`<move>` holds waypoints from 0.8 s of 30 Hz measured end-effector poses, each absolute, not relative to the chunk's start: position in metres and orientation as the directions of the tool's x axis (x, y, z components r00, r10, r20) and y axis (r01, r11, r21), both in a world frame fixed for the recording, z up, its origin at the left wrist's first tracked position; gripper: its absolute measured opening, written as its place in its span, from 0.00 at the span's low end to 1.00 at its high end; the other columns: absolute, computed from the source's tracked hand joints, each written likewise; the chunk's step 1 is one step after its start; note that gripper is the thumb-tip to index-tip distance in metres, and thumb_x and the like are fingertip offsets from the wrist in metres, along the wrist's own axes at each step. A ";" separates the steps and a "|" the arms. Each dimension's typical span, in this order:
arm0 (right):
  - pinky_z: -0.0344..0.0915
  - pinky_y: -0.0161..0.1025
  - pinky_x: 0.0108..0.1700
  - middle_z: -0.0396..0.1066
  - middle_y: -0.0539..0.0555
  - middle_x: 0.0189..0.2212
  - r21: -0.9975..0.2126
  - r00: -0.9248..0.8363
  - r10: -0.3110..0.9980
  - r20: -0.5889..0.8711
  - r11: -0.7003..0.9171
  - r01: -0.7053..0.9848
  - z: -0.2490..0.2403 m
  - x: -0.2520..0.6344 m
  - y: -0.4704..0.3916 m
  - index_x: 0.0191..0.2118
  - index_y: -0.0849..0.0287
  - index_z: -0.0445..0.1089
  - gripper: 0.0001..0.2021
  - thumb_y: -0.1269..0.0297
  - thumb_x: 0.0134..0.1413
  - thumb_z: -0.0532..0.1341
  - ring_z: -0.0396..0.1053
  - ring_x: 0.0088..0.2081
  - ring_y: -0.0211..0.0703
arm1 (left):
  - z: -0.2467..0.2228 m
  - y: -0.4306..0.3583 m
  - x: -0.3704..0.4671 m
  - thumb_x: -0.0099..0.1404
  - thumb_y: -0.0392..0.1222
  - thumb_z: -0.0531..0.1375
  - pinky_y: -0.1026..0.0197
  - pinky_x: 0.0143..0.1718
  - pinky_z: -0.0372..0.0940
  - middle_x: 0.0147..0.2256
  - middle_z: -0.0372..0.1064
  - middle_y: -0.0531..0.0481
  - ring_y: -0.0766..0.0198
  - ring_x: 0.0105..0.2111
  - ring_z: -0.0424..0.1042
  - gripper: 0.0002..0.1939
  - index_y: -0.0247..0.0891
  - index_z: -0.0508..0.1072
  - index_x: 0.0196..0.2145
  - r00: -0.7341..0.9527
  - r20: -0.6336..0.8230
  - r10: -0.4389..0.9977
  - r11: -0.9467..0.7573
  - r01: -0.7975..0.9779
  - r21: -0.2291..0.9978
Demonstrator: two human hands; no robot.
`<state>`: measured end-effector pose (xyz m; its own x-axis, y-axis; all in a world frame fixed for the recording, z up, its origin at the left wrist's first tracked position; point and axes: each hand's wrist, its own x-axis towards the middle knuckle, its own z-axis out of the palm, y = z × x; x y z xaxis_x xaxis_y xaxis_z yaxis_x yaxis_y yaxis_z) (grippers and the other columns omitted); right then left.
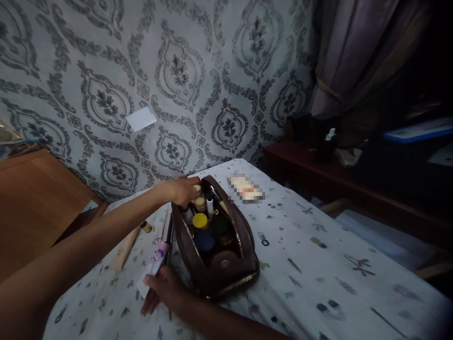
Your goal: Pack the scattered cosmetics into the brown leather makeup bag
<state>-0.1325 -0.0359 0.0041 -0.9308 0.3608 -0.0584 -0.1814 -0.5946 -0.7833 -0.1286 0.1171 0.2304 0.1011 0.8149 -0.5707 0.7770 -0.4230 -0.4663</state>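
A brown zippered bag point(228, 262) stands open on the patterned cloth. Inside it are several jars and bottles, including a yellow-lidded jar point(200, 221), a blue lid point(204, 241) and a white tube point(210, 207). My left hand point(181, 191) reaches over the bag's far left rim, its fingers bent beside a small cream-capped item point(197, 190); what they grip is partly hidden. Left of the bag's near end, my right hand point(167, 289) has its thumb and fingers on a white and purple tube point(155, 264).
A beige tube point(123, 250) and a small dark bottle point(146, 226) lie left of the bag. Beyond its right side is a blurred-out flat item point(246, 188). A wooden board point(46, 203) stands at left, a dark red shelf point(290, 160) at right, and patterned wall behind.
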 end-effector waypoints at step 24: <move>0.61 0.32 0.20 0.61 0.48 0.13 -0.794 -0.933 0.354 -0.069 -0.586 -0.163 0.002 -0.141 -0.036 0.27 0.60 0.58 0.28 0.36 0.41 0.63 0.65 0.17 0.37 | 0.232 0.126 -0.146 0.49 0.41 0.66 0.63 0.31 0.62 0.35 0.73 0.53 0.60 0.34 0.71 0.18 0.40 0.76 0.40 0.182 -0.597 0.781 -0.411 0.870 -0.272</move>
<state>-0.1409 -0.0359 0.0020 -0.9327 0.3540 -0.0690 -0.1635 -0.5855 -0.7940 -0.1464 0.1261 0.2321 0.1820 0.7810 -0.5975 0.8699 -0.4111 -0.2724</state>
